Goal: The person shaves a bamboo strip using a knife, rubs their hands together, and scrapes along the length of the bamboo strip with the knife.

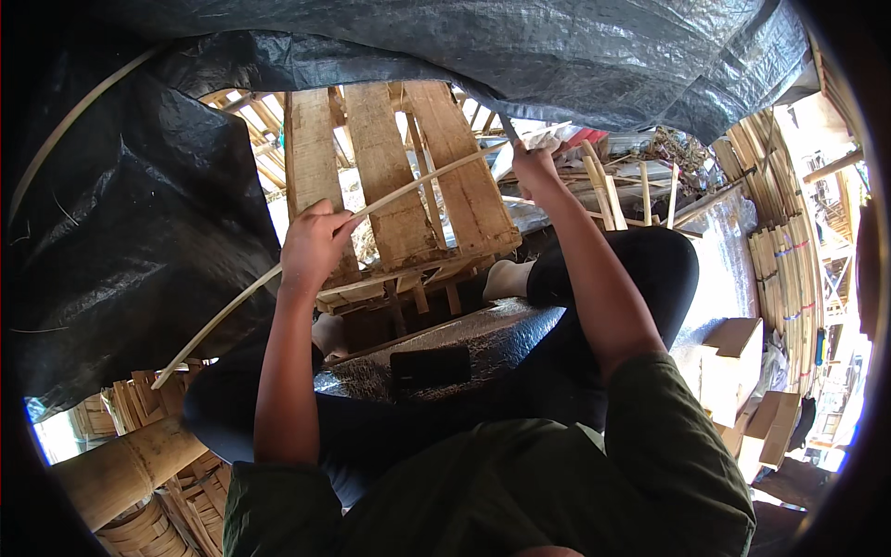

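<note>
A long, thin bamboo strip slants across the picture from lower left to upper right. My left hand is closed around its middle, in front of the wooden slats. Farther out and to the right, my right hand is closed at the strip's far end. A narrow dark blade, apparently a knife's, sticks up from that hand; its handle is hidden by the fingers. Whether the right fingers also touch the strip, I cannot tell. Beneath the strip stands a slatted wooden stand of rough boards.
Black plastic sheeting hangs at left, and a grey tarp spans the far side. Upright bamboo sticks stand right of my right hand. Bundled strips and cardboard boxes are at right. A dark flat object lies between my legs.
</note>
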Available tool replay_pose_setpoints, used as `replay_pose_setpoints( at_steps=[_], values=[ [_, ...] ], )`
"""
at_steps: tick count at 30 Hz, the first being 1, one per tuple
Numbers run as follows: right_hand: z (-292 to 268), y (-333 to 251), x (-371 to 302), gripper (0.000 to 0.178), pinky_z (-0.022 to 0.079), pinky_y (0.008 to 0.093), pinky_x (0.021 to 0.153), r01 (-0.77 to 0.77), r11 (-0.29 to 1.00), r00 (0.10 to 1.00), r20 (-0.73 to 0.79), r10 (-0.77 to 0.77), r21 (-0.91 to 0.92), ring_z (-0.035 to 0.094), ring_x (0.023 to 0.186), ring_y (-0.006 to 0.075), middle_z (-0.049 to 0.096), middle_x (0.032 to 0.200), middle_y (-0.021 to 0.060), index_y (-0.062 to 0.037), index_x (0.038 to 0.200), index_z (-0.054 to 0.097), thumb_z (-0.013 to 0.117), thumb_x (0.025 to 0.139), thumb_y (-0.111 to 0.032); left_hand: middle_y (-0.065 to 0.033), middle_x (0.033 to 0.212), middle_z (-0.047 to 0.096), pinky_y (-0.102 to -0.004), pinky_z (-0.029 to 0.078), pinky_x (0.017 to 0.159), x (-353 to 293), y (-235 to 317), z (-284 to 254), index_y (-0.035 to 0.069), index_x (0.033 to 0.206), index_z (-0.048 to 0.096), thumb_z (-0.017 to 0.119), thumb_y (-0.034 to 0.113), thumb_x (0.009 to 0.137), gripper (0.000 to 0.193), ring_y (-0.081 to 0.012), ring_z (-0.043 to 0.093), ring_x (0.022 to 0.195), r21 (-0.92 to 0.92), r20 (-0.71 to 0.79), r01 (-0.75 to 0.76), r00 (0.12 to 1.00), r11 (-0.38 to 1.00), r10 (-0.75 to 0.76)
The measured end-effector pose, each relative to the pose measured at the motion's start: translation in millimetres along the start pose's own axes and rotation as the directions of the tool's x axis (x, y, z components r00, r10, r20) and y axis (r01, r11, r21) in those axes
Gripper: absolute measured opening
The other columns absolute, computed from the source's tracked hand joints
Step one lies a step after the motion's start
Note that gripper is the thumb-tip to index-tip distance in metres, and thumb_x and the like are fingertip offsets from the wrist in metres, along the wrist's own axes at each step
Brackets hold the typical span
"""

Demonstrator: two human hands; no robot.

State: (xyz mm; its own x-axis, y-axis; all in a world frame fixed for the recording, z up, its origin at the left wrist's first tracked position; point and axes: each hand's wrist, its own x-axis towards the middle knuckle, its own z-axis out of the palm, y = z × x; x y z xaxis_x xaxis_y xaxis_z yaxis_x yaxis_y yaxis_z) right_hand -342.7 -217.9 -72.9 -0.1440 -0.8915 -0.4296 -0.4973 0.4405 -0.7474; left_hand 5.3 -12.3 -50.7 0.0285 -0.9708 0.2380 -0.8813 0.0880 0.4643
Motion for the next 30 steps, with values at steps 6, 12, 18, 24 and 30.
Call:
replay_pose_setpoints(
  at_steps=[6, 12, 18, 24, 30],
  values=[
    [-4, -8, -2, 0.049, 0.027, 0.0336, 0.038, -0.036, 0.997, 0.998, -0.056, 0.040, 0.071, 0.035, 0.042, 0.0121, 0.049, 0.063, 0.0016, -0.0026, 0.092, 0.057, 0.052, 0.108, -0.049, -0.0166, 0.078, 0.052, -0.0453, 0.045, 0.064, 0, -2, 1, 0.007, 0.095, 0.077, 0.076, 0.029, 0.093, 0.023, -0.0372, 0.059, 0.072, 0.021, -0.003, -0.016, 1.000, 1.000, 0.016],
    [-1, -8, -3, 0.047, 0.029, 0.0342, 0.039, -0.072, 0.996, 0.995, -0.061, 0.075, 0.044, 0.038, 0.044, 0.0132, 0.047, 0.061, 0.0027, -0.0043, 0.095, 0.054, 0.052, 0.108, -0.049, -0.0150, 0.078, 0.053, -0.0482, 0.047, 0.066, 0, 1, 1, 0.009, 0.091, 0.076, 0.072, 0.036, 0.095, 0.028, -0.0365, 0.062, 0.076, 0.028, 0.023, 0.025, 0.999, 0.999, -0.025],
    [1, -3, 1, 0.051, 0.022, 0.0329, 0.038, -0.035, 0.999, 0.999, 0.013, 0.035, -0.036, 0.028, 0.039, 0.0109, 0.038, 0.055, -0.0026, -0.0101, 0.076, 0.047, 0.048, 0.109, -0.049, -0.0147, 0.078, 0.053, -0.0476, 0.047, 0.066, 1, 3, -1, 0.008, 0.091, 0.077, 0.073, 0.033, 0.095, 0.026, -0.0363, 0.062, 0.075, 0.016, 0.021, 0.035, 0.999, 0.999, -0.035],
    [2, -5, -3, 0.056, 0.031, 0.0370, 0.039, 0.027, 0.978, 0.974, -0.226, 0.021, 0.207, 0.035, 0.039, 0.0153, 0.041, 0.055, -0.0005, 0.0000, 0.089, 0.055, 0.049, 0.107, -0.053, -0.0150, 0.078, 0.053, -0.0490, 0.046, 0.065, 0, 4, -1, 0.008, 0.091, 0.077, 0.074, 0.033, 0.094, 0.025, -0.0368, 0.062, 0.074, -0.010, -0.004, 0.004, 1.000, 1.000, -0.004],
    [-6, 2, 11, 0.050, 0.027, 0.0357, 0.039, -0.039, 0.999, 0.999, 0.005, 0.039, 0.030, 0.033, 0.041, 0.0124, 0.039, 0.057, -0.0016, -0.0088, 0.082, 0.051, 0.047, 0.109, -0.050, -0.0148, 0.078, 0.054, -0.0482, 0.048, 0.066, 2, 4, -1, 0.008, 0.090, 0.077, 0.074, 0.035, 0.094, 0.027, -0.0367, 0.063, 0.075, 0.027, 0.013, 0.024, 1.000, 0.999, -0.024]
  ],
)
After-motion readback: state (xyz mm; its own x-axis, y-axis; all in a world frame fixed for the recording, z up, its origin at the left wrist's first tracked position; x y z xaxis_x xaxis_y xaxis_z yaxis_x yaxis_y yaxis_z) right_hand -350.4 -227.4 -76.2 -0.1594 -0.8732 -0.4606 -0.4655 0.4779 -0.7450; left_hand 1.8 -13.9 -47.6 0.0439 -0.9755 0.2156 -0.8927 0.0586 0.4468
